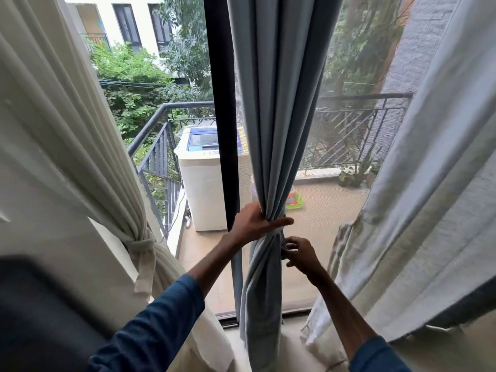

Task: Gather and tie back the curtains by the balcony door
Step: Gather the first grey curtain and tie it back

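The grey-blue curtain (279, 116) hangs in the middle of the balcony door, drawn into one narrow bundle of folds just to the right of the dark door frame (222, 116). The left hand (255, 222) grips the bundle at its narrowest part, its fingers (283, 222) curled round the cloth with the thumb laid across the front. Directly below that grip a tie band (278, 234) of the same colour circles the bundle. The right hand (302, 255) is at the band's right side, its fingers (290, 245) bent together and pinching the band's end; what exactly they hold is too small to make out. Below the band the curtain spreads out again and falls to the floor by the door sill. To the left, a cream curtain (67, 130) is already cinched with its own cream tie (142, 244). To the right, a pale curtain (418, 197) hangs loose and slanted. Through the glass, a white washing machine (201, 183) stands on the balcony beside the metal railing (158, 146), a green tray (296, 202) lies on the balcony floor, and potted plants (351, 177) stand by the far railing.
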